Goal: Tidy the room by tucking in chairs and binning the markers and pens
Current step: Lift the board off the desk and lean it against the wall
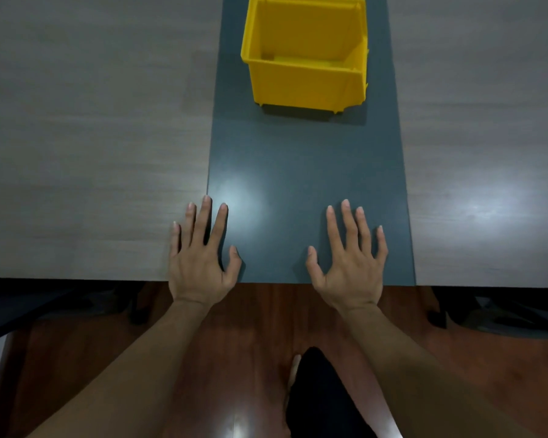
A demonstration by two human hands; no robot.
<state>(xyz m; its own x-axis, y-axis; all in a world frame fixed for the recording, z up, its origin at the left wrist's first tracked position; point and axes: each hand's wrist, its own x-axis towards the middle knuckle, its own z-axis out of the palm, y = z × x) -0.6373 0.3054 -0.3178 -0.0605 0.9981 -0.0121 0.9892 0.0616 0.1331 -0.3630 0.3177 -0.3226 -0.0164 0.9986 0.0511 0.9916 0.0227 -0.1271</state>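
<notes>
Both hands lie flat, palm down, on the near edge of the bench, fingers spread wide and holding nothing. The left hand [200, 263] sits in the lower middle of the frame, left of centre, straddling the seam where the pale wood-grain bench [92, 147] meets a dark grey centre strip [304, 172]; its little and ring fingers rest on the wood grain, its index finger and thumb on the grey. The right hand [350, 263] rests wholly on the grey strip, right of centre, its heel at the bench edge. Both bare forearms run down to the bottom corners of the frame.

Further up the strip, at the top centre of the frame, stands a yellow bin [304, 80], upright and open-topped, well apart from both hands. What shows of its inside looks bare; no markers or pens can be seen on the bench.

Below the bench edge is a reddish-brown wood floor [260, 327], with a dark-clad leg or foot [320, 390] at the bottom centre. Dark shapes [45, 305] under the bench at lower left and lower right may be chairs, though they are too dim to tell.
</notes>
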